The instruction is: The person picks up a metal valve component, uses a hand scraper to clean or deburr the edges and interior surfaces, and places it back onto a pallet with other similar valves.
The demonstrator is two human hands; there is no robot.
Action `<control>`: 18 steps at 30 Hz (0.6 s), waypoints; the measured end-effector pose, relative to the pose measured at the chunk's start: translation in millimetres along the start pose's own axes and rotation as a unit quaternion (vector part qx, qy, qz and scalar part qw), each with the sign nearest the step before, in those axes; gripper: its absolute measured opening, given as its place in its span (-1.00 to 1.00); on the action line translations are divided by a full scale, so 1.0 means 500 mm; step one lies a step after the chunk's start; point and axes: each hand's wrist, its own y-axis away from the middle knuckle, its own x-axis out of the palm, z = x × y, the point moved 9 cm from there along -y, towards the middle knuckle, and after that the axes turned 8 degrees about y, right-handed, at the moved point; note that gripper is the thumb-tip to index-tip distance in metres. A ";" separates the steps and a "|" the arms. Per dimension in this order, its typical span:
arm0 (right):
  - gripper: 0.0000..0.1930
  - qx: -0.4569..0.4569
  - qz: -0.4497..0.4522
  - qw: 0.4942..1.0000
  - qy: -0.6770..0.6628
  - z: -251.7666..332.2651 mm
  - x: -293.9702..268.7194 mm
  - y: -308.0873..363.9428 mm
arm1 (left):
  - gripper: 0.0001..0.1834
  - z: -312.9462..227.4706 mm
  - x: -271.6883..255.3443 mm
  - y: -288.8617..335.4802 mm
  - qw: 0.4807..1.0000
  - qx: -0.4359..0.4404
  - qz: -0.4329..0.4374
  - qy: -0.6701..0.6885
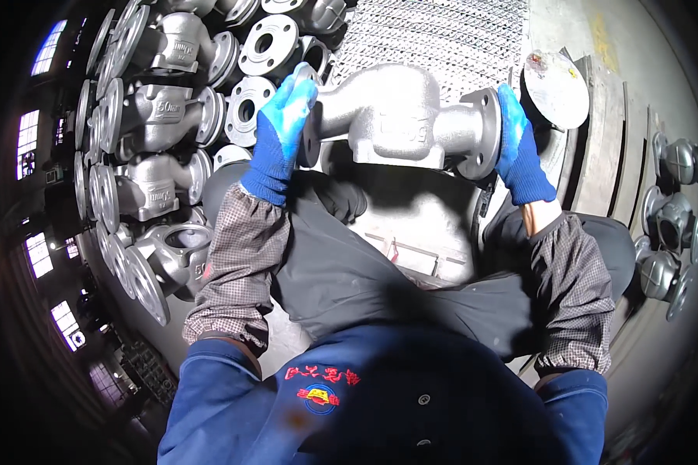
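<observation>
I hold a grey cast metal valve body (395,116) with a round flange at each end, level in front of me above my knees. My left hand (283,128), in a blue glove, grips its left flange. My right hand (520,143), also in a blue glove, grips the right flange. Both forearms wear checked sleeve covers over blue sleeves. The valve's underside is hidden from me.
Several similar flanged valve bodies (159,116) are stacked at my left. More grey castings (667,225) lie at the far right. A metal mesh surface (434,35) is behind the valve, with a round metal disc (557,87) and stepped metal plates (605,147) to its right.
</observation>
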 end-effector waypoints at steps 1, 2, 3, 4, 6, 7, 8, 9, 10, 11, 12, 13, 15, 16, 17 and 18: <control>-0.53 0.105 0.076 0.990 -0.060 -0.014 0.013 -0.010 | -0.38 0.013 0.003 0.002 1.000 0.000 0.000 -0.001; -0.52 0.209 0.151 0.959 -0.118 -0.034 0.039 -0.001 | -0.39 0.030 0.004 0.005 1.000 -0.019 -0.004 0.008; -0.62 0.127 0.113 0.984 -0.055 -0.021 0.032 -0.006 | -0.39 0.039 0.004 0.003 1.000 -0.022 -0.005 0.007; -0.62 0.127 0.115 0.984 -0.055 -0.018 0.033 -0.005 | -0.41 0.054 0.005 -0.001 0.999 -0.045 -0.014 0.020; -0.57 0.321 0.077 0.888 -0.320 -0.066 0.055 0.029 | -0.43 0.071 0.012 -0.008 0.997 -0.071 -0.023 0.033; -0.51 0.361 0.059 0.845 -0.390 -0.080 0.065 0.041 | -0.44 0.074 0.017 -0.012 0.995 -0.081 -0.029 0.043; -0.45 0.399 0.035 0.797 -0.451 -0.093 0.074 0.055 | -0.46 0.079 0.020 -0.017 0.994 -0.092 -0.035 0.052; -0.62 0.366 0.061 0.854 -0.365 -0.098 0.065 0.050 | -0.50 0.090 0.020 -0.024 0.997 -0.062 -0.040 0.017; -0.64 0.361 0.072 0.860 -0.352 -0.092 0.062 0.045 | -0.50 0.101 0.019 -0.028 0.997 -0.063 -0.041 0.017; -0.64 0.357 0.083 0.866 -0.339 -0.086 0.061 0.041 | -0.51 0.117 0.021 -0.029 0.996 -0.081 -0.036 0.022; -0.62 0.353 0.093 0.872 -0.326 -0.081 0.059 0.038 | -0.53 0.134 0.022 -0.029 0.994 -0.100 -0.031 0.028; -0.57 0.419 0.042 0.801 -0.426 -0.090 0.059 0.049 | -0.56 0.132 0.029 -0.033 0.995 -0.087 -0.034 0.022; -0.50 0.383 0.004 0.752 -0.536 -0.110 0.067 0.060 | -0.56 0.140 0.043 -0.030 0.993 -0.100 -0.040 0.044; -0.47 0.365 -0.011 0.722 -0.588 -0.102 0.068 0.051 | -0.56 0.149 0.048 -0.028 0.990 -0.115 -0.046 0.066; -0.49 0.273 0.090 0.895 -0.340 -0.086 0.034 0.031 | -0.57 0.162 0.052 -0.032 0.983 -0.164 -0.043 0.064; -0.51 0.151 0.180 0.970 -0.055 -0.058 0.019 0.017 | -0.57 0.173 0.054 -0.034 0.983 -0.165 -0.044 0.066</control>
